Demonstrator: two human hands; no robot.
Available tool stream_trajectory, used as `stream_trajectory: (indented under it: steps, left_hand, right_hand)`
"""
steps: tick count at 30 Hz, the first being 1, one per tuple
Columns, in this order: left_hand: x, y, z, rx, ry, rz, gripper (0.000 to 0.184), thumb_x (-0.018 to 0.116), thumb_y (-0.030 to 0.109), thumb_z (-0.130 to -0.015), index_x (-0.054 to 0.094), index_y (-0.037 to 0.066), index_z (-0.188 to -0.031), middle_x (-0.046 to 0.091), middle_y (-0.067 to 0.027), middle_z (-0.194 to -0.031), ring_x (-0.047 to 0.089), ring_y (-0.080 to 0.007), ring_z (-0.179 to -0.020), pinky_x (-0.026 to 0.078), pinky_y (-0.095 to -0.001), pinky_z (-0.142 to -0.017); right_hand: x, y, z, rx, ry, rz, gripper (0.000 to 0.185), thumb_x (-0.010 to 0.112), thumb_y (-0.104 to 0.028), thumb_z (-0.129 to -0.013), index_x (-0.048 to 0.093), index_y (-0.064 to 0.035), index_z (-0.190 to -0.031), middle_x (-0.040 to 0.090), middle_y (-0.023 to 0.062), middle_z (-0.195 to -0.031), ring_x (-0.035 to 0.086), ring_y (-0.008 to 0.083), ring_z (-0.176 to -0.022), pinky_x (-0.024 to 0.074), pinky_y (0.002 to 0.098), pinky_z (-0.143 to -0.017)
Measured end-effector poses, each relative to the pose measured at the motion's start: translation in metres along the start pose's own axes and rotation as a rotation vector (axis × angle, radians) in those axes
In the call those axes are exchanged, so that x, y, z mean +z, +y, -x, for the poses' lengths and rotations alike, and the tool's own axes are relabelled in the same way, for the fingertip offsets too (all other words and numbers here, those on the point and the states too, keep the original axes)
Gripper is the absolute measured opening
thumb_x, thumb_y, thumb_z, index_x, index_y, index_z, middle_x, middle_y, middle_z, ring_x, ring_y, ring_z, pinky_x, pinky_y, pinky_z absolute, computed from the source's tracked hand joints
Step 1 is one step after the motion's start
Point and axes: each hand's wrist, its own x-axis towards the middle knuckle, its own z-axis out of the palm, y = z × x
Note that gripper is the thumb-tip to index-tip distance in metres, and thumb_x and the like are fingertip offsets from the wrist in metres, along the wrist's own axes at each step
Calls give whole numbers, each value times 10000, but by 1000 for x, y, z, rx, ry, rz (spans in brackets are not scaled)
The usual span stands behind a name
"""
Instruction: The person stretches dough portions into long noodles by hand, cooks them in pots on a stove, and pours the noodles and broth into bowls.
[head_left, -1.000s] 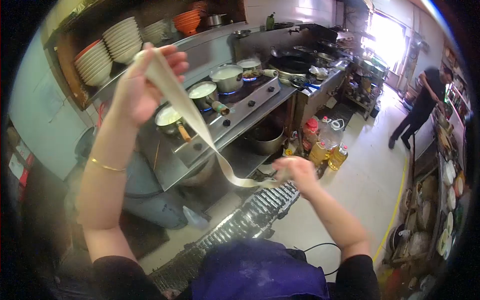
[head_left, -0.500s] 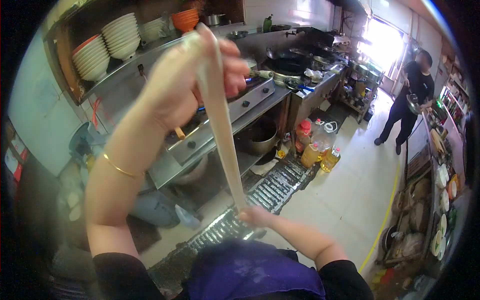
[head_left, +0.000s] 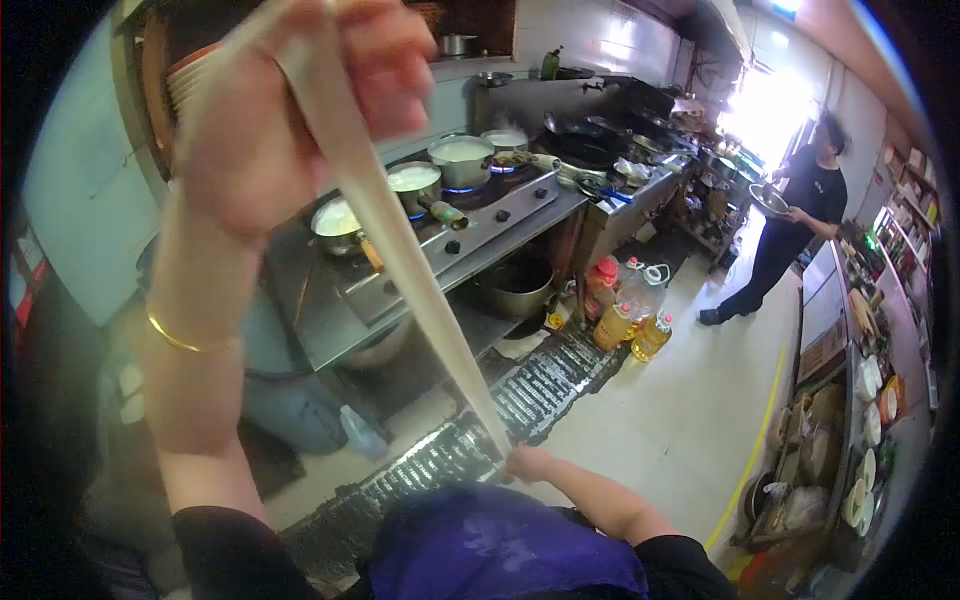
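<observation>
A long pale strip of what looks like noodle dough is stretched slantwise between my two hands. My left hand, raised high and close to the camera, is closed around the upper end, with the top cut off by the frame and the fingers blurred. Low in front of the purple apron, my right hand pinches the lower end. Behind the strip, several pots, including a metal pot of whitish liquid, sit over blue flames on the stove.
A metal floor grate runs below the stove. Bottles of yellow oil stand at its far end. Further off, a person in dark clothes holds a round metal pan. Shelves with bowls and goods line the right side.
My left hand has risen and moved left, and the dough strip spans farther. My right hand has shifted slightly right and down. The other person has turned, with the pan raised.
</observation>
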Motion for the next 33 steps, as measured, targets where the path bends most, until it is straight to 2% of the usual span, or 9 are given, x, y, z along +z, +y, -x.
stream_trajectory:
  steps: [2, 5, 10, 12, 14, 22, 26, 29, 33]
  left_hand:
    - [-11, -31, 27, -125, -58, -13, 387, 461, 354, -936, 589, -6, -997, 659, -189, -934, 662, -311, -805, 541, -413, -730]
    - [-26, -82, 87, -373, -28, -36, 425, 525, 356, -901, 611, -60, -872, 651, -247, -819, 659, -340, -782, 534, -422, -751]
    - [-40, -214, 182, -379, -148, -72, 407, 474, 355, -946, 642, -1, -1049, 403, -242, -1359, 455, -311, -1218, 487, -377, -881]
    - [-40, -264, 203, -82, -209, -316, 381, 479, 339, -949, 643, 20, -1075, 481, -191, -1293, 531, -245, -1109, 483, -321, -845]
    - [-39, -280, 225, -572, -229, -87, 355, 426, 329, -957, 646, 76, -1075, 515, -123, -1253, 529, -237, -1053, 475, -346, -866]
    - [-69, -385, 300, -807, -226, -157, 279, 510, 245, -942, 624, 37, -1090, 617, -49, -934, 594, -104, -785, 527, -225, -638]
    - [-89, -458, 336, -364, -323, -567, 295, 520, 326, -932, 638, 71, -1023, 630, -16, -827, 583, -97, -712, 486, -237, -580]
    - [-98, -466, 333, -913, -312, -356, 302, 523, 356, -925, 644, 86, -981, 618, 8, -770, 541, -76, -604, 440, -236, -518]
    - [-103, -471, 342, -816, -200, -297, 299, 546, 370, -905, 647, 89, -930, 590, 20, -711, 476, -64, -503, 387, -226, -458]
  right_hand:
    - [-26, -15, 6, -230, 117, 95, 187, 525, -208, -846, 645, -87, -923, 623, 75, -1020, 607, 261, -885, 491, 380, -754]
    - [-152, -134, 47, 155, 313, -348, 274, 519, -276, -888, 660, -90, -1031, 673, 108, -947, 644, 295, -861, 500, 378, -787]
    - [-243, -223, 64, 73, 700, -1047, 217, 478, -150, -925, 608, 22, -951, 663, 108, -874, 637, 158, -803, 515, 284, -722]
    - [-263, -246, 58, 44, 809, -1038, 233, 482, -186, -937, 586, 21, -931, 654, 129, -851, 642, 174, -777, 523, 303, -713]
    - [-289, -269, 53, -9, 956, -1002, 264, 483, -234, -945, 567, 15, -923, 645, 136, -823, 646, 190, -752, 529, 321, -701]
    - [-372, -323, 51, -27, 1109, -995, 350, 436, -349, -964, 526, -15, -915, 617, 126, -744, 632, 219, -671, 529, 345, -644]
    - [-412, -340, 85, -1, 1134, -800, 388, 398, -392, -968, 508, -27, -899, 581, 90, -682, 611, 206, -604, 530, 337, -601]
    - [-440, -368, 104, -178, 1215, -848, 394, 381, -403, -970, 506, -41, -878, 554, 72, -640, 599, 203, -567, 537, 343, -582]
    - [-441, -370, 113, -91, 1228, -847, 367, 392, -390, -970, 503, -54, -873, 537, 50, -624, 585, 194, -538, 545, 353, -568]
